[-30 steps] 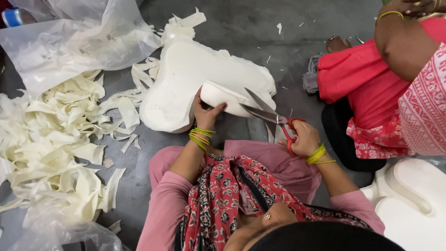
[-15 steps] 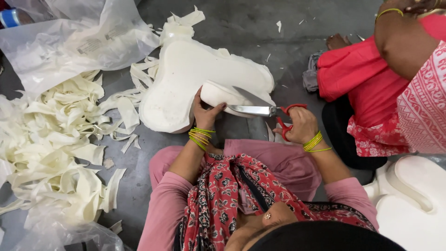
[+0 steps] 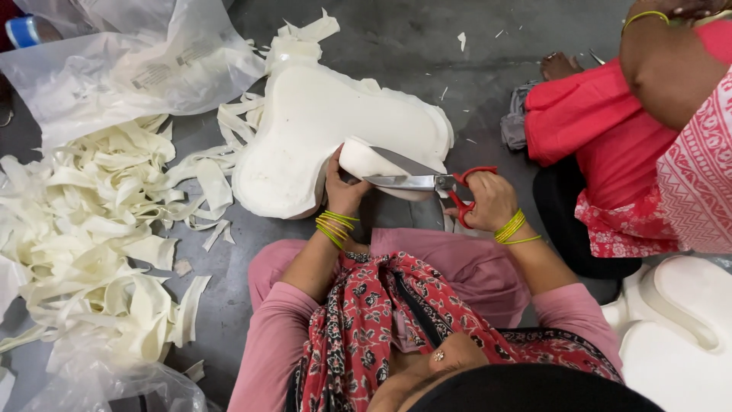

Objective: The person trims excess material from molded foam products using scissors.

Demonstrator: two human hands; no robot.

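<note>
white moulded piece (image 3: 679,336) cut off right | co-worker's arm (image 3: 671,69) cropped

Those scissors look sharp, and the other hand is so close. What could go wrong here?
The left hand grips the folded edge of the white foam piece right beside the blades of the scissors held by the right hand, so a slip might nick the fingers. The blades could also wander and cut the foam unevenly. Loose trimmings heaped on the floor may slide underfoot.
</note>
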